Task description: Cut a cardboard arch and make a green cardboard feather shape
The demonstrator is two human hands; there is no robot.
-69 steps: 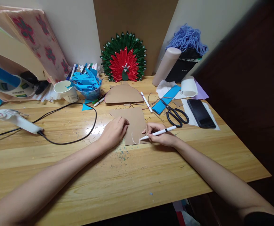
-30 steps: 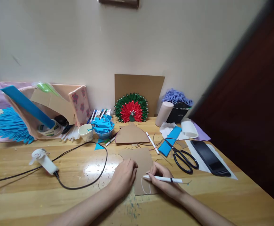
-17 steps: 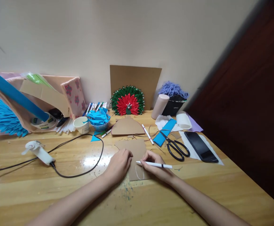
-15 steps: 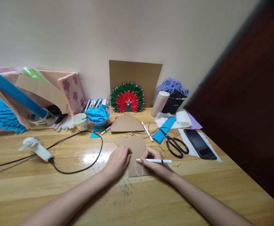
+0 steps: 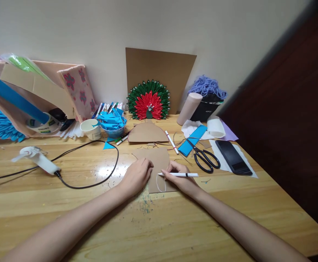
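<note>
A piece of brown cardboard lies on the wooden table between my hands. My left hand presses on its left side, fingers bent and held together, holding it in place; the thumb is mostly hidden. In my right hand is a white marker with a black band, pinched like a pen. Its tip touches the cardboard at the top of a narrow white loop, whose right side is partly covered by my fingers. Just beyond lies a dome-shaped cardboard piece.
Black-handled scissors, a blue strip and a phone lie right. A white glue gun with looping cable is left. Behind stand a bowl of blue pieces, a cup and a red-green peacock craft.
The white line on the cardboard has grown longer up the left side, and the marker tip has moved away from me along it. The view has tilted down; my left hand keeps its place.
</note>
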